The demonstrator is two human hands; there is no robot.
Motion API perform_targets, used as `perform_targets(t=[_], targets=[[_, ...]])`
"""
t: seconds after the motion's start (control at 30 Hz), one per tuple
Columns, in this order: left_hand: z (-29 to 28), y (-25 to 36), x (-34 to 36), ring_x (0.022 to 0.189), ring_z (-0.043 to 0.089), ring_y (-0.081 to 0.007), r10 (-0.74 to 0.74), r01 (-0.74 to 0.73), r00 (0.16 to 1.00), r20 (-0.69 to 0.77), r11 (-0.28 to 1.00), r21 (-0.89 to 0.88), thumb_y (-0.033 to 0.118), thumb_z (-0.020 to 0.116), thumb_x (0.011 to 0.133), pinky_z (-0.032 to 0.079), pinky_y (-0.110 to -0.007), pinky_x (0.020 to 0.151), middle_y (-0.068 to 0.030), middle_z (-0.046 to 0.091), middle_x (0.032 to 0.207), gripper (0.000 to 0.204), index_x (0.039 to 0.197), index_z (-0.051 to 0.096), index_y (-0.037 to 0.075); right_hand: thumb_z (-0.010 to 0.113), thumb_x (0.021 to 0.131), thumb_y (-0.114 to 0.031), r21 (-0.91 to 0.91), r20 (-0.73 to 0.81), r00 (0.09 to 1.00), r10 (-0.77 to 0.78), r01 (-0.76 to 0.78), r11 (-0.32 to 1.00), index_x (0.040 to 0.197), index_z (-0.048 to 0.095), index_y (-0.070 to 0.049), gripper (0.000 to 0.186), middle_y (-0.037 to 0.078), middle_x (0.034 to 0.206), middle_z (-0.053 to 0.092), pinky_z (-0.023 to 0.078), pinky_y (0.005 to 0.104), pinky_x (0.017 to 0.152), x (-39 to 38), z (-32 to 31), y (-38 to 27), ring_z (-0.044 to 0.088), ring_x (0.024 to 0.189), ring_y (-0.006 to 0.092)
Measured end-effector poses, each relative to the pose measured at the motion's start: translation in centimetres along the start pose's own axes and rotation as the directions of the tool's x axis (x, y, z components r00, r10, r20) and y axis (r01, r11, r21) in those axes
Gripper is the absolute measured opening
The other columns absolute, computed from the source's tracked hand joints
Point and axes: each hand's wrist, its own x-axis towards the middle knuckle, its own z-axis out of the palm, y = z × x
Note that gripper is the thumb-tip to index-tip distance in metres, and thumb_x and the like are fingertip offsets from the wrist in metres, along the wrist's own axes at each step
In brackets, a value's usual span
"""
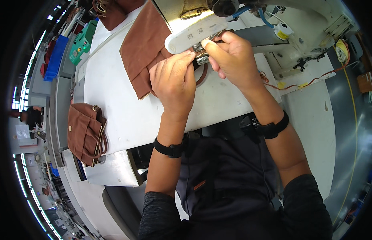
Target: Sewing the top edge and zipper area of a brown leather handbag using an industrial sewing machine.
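A brown fabric bag piece [140, 52] lies on the white tabletop [114, 124], under the head of a sewing machine [194, 32]. My left hand [172, 80] is bent over the piece, fingertips pressed onto its zipper edge [200, 55] beside the presser foot. My right hand [234, 60] pinches at that edge just right of the foot, index finger curled up by the machine's white plate. Its exact hold is partly hidden. A brown loop, probably a handle, shows below the zipper between my hands.
A folded brown bag [85, 132] rests at the table's left edge, more brown bags [112, 14] at the back left. Beyond are a green case [80, 44] and blue bins [56, 56]. A reddish cord [302, 85] runs at right. A person [28, 116] is at far left.
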Motion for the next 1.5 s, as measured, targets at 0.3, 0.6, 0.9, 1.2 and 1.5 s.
perform_targets(t=[0.3,0.6,0.9,1.2,1.5], targets=[[0.2,-0.2,0.2,0.086,0.069,-0.0156,-0.006,0.006,1.0,-0.008,1.0,-0.024,0.001,0.073,0.083,0.045,-0.03,0.083,0.003,0.077,0.099,0.018,0.095,0.075,0.013,0.062,0.096,-0.015,0.017,-0.011,1.0,-0.024,0.025,1.0,0.097,0.066,0.001,0.016,0.002,0.059,0.061,0.04,0.025,0.042,-0.1,0.1,0.1,0.049,0.043,0.0062],[0.7,0.3,0.0,0.089,0.068,-0.0169,-0.072,0.072,0.997,0.007,0.997,0.014,0.002,0.07,0.085,0.045,-0.031,0.084,0.0022,0.076,0.1,0.015,0.096,0.073,0.012,0.063,0.097,-0.016,-0.024,-0.019,0.998,-0.058,0.057,0.998,0.097,0.067,0.002,0.018,0.002,0.059,0.062,0.041,0.0249,0.043,0.0,0.3,0.4,0.051,0.043,0.0069],[0.2,-0.7,0.1,0.085,0.068,-0.0162,-0.05,0.051,0.998,0.024,0.999,-0.018,0.002,0.07,0.085,0.045,-0.031,0.083,0.003,0.077,0.095,0.015,0.095,0.076,0.013,0.064,0.098,-0.017,-0.057,-0.023,0.999,-0.022,0.021,0.998,0.095,0.066,0.001,0.019,0.003,0.058,0.062,0.041,0.0254,0.042,-0.1,0.4,0.2,0.05,0.042,0.0073],[0.8,-0.6,-0.3,0.083,0.066,-0.0188,-0.111,0.111,0.994,0.023,0.994,-0.013,0.002,0.071,0.082,0.045,-0.033,0.082,-0.0001,0.071,0.089,0.017,0.095,0.076,0.012,0.063,0.098,-0.015,-0.031,-0.04,0.999,-0.015,0.014,0.999,0.093,0.065,0.002,0.017,0.003,0.056,0.063,0.041,0.0258,0.042,0.0,0.6,0.0,0.051,0.041,0.0076],[0.1,-0.3,-0.2,0.1,0.07,-0.0205,-0.12,0.114,0.986,0.117,0.992,0.053,0.0,0.069,0.086,0.046,-0.035,0.088,-0.0016,0.076,0.106,0.025,0.108,0.073,0.011,0.065,0.099,-0.018,0.012,0.012,0.999,0.047,-0.047,0.999,0.101,0.066,0.003,0.021,0.005,0.063,0.066,0.044,0.0242,0.044,0.1,-0.1,-0.2,0.055,0.045,0.0083]])
